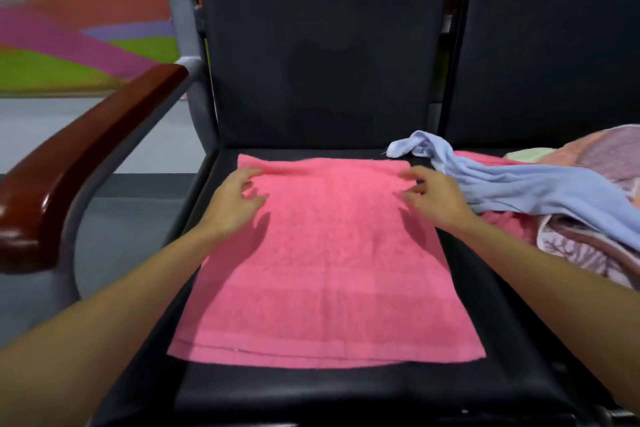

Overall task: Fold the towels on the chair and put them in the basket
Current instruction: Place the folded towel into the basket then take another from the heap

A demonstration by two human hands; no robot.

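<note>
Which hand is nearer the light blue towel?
Right. The right hand hovers just beside the light blue towel; the left hand is across the pink towel, at its far left corner.

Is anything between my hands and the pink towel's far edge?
Nothing visible does. Left hand and right hand hover over the far edge of the pink towel; the blue towel lies off to its right.

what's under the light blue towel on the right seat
A crumpled pink towel and a mauve patterned cloth show beneath the light blue towel. Whatever else lies under the pile is covered.
</note>
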